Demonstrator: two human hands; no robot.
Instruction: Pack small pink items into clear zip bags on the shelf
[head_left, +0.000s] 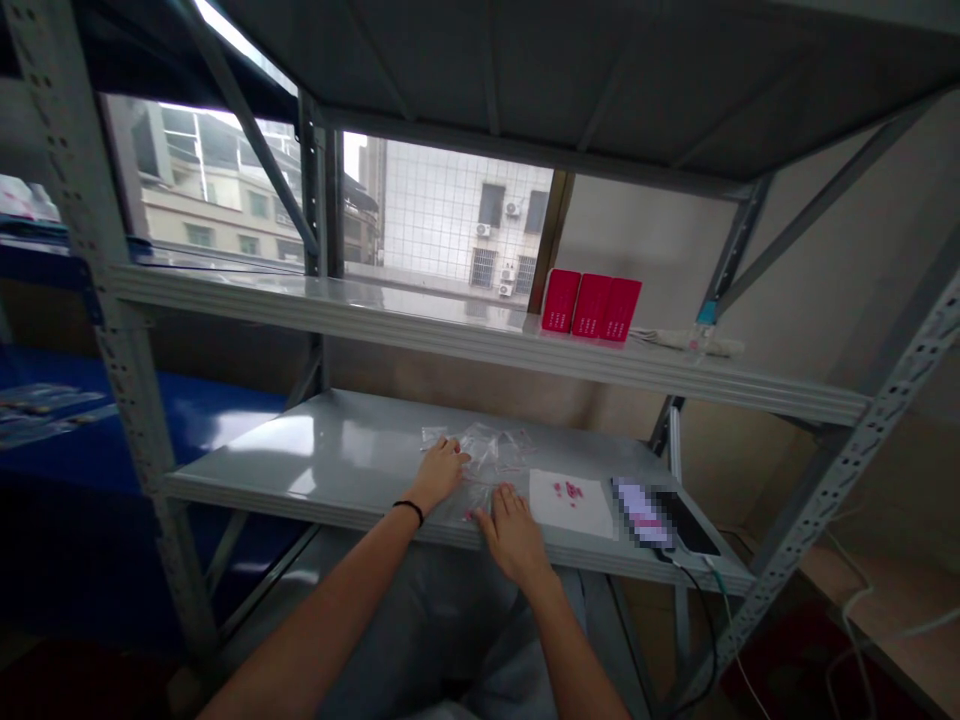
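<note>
My left hand (441, 468) rests on the grey shelf (337, 450), its fingers on a pile of small clear plastic bags (499, 448). A black band sits on that wrist. My right hand (512, 525) lies at the shelf's front edge, fingers down on a clear bag with a small pink piece (468, 516) beside it. Whether either hand pinches something is too small to tell. A white sheet (577, 510) with several small pink pieces (568, 490) lies just right of my right hand.
A phone (660, 515) with a cable lies at the shelf's right end. Three red boxes (591, 304) and a white power strip (690, 342) stand on the upper shelf. Slotted metal uprights frame both sides. A blue shelf (112, 420) is at left.
</note>
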